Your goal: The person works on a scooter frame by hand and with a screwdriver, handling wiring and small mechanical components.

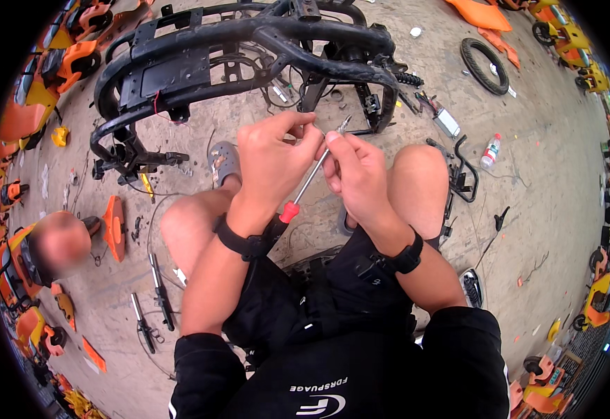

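On the near side of the black metal frame [249,28], I see the right hand [358,167] pinching the red-handled screwdriver [312,176] by its shaft, far from the handle, while the left hand [273,153] has fingertips pressed together, on what I cannot tell.

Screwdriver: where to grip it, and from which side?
The screwdriver is likely best gripped by the handle at its red end, coming from the person's right: it is thicker than the slim shaft, and the left wrist crowds its other side.
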The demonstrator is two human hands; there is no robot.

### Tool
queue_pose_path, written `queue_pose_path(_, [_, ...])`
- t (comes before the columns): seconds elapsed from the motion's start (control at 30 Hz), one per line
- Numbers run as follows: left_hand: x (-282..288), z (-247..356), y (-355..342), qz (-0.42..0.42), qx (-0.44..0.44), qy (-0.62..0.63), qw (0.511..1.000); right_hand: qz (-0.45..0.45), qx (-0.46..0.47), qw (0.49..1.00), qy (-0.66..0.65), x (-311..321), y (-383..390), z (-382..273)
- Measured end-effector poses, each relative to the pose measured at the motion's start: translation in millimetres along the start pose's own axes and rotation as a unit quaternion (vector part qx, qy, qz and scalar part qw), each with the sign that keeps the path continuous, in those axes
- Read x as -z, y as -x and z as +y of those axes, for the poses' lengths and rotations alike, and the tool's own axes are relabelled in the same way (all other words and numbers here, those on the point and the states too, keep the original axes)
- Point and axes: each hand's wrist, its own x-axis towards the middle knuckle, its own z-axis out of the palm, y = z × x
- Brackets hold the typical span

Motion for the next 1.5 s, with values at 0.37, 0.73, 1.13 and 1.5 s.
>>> queue_pose_path(0.37, [13,-4,-1,-0.017,-0.004,0.069,0.997,-0.002,-0.007,1.0,-0.008,-2,3,-2])
queue_pose_path(0.73, [13,-7,-4,-0.036,-0.042,0.05,0.997,-0.014,0.001,0.999,0.035,-5,5,-2])
queue_pose_path(1.13, [14,-9,-6,-0.01,-0.051,0.037,0.998,0.006,0.029,0.997,0.069,-9,6,-2])
queue_pose_path(1.5, [20,-6,-5,-0.035,-0.051,0.055,0.997,-0.006,0.029,0.998,0.058,-7,6,0])
